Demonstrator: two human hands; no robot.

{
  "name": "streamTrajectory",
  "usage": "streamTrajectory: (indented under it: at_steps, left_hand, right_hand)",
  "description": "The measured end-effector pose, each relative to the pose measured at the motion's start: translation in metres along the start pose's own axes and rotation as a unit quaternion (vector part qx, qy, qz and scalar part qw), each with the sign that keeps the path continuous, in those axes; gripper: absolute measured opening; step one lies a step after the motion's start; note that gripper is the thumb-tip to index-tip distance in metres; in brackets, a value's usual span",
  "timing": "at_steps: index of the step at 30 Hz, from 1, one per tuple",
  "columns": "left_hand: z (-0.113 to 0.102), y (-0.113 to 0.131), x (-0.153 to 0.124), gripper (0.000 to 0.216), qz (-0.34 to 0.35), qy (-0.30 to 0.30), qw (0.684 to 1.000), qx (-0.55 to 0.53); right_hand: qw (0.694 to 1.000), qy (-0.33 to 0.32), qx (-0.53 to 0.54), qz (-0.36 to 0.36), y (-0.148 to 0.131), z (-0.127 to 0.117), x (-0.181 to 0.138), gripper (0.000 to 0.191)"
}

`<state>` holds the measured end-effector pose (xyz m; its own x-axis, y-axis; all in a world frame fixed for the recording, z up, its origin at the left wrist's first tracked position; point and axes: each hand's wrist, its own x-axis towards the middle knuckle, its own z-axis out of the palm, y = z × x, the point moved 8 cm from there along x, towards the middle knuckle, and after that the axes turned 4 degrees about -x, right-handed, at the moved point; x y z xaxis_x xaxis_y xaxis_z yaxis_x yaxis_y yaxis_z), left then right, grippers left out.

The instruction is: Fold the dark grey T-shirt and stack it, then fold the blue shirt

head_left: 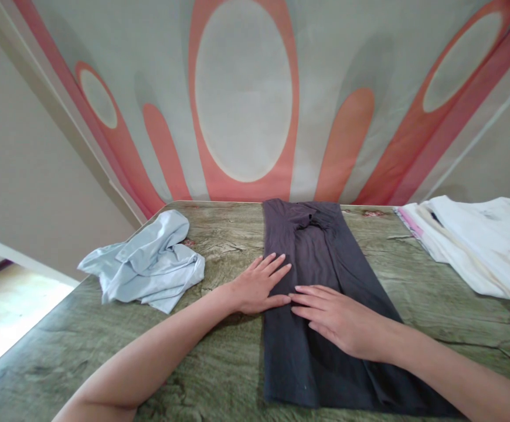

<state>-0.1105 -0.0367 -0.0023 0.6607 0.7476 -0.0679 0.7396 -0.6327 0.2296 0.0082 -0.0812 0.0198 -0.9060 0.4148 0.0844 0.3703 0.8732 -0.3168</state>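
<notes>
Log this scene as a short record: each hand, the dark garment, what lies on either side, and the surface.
Left hand: palm down, fingers spread on the dark garment
Right hand: on the garment, fingers extended toward the left thumb
Garment: stretched lengthwise, creased
Left side: crumpled pale-blue cloth
Right side: folded white clothes
Surface: wood-patterned tabletop

- Left hand: bare, with slim fingers and a straight thumb.
- Left forearm: bare and smooth, narrow at the wrist, broadening toward a crease by the elbow.
- Right hand: bare, long-fingered, with short nails (too small for finer detail).
- Right forearm: bare, smooth, thickening toward the picture's edge.
</notes>
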Motion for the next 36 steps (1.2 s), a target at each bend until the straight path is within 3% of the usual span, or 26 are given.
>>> streamTrajectory:
  at_steps: [7, 9, 13, 17, 23, 36]
  left_hand:
    - [-0.005, 0.002, -0.002, 0.067, 0.002, 0.004, 1.0, 0.021]
    - [-0.008, 0.006, -0.001, 0.062, 0.008, 0.014, 1.0, 0.026]
    - [-0.007, 0.018, 0.002, 0.058, 0.037, 0.022, 0.999, 0.028]
    - [-0.003, 0.018, 0.005, 0.063, 0.036, 0.024, 0.999, 0.016]
    - [-0.002, 0.015, 0.006, 0.065, 0.036, 0.02, 0.999, 0.007]
    - [-0.002, 0.015, 0.005, 0.067, 0.025, -0.01, 1.0, 0.015]
  right_hand:
    - [1.0, 0.006, 0.001, 0.014, 0.01, -0.022, -0.012, 0.025]
    - [0.999, 0.027, -0.009, 0.037, 0.029, -0.03, -0.016, 0.026]
    - [0.979, 0.112, -0.072, 0.151, 0.09, -0.041, -0.032, 0.032]
    - [0.96, 0.13, -0.119, 0.219, 0.127, -0.029, -0.041, 0.044]
    - [0.957, 0.06, -0.146, 0.243, 0.122, 0.0, -0.032, 0.061]
    - [0.964, 0.031, -0.141, 0.222, 0.088, 0.009, -0.03, 0.07]
